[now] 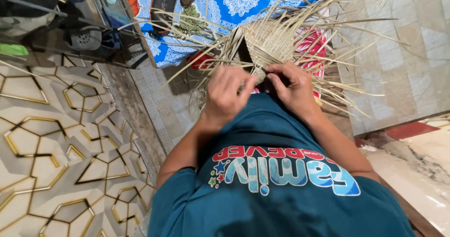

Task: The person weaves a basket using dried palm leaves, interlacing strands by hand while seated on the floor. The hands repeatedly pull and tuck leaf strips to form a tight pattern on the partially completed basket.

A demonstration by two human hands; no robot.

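Weaving is mid-course: the half-woven straw basket [267,42] rests in the person's lap, loose strips fanning outward. The left hand [226,94] and right hand [293,88] pinch strips at its near edge (likely tucking one under). Next calls for tension held while threading.

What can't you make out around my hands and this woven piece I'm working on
Head view only:
- Fingertips of the left hand and right hand: curled into the woven piece, so the grip is unclear.
- Weave's lower edge: hidden behind both hands.
- Red thing beneath: screened by loose strips.
- Dark items, top left: shadowed, cut by the edge.
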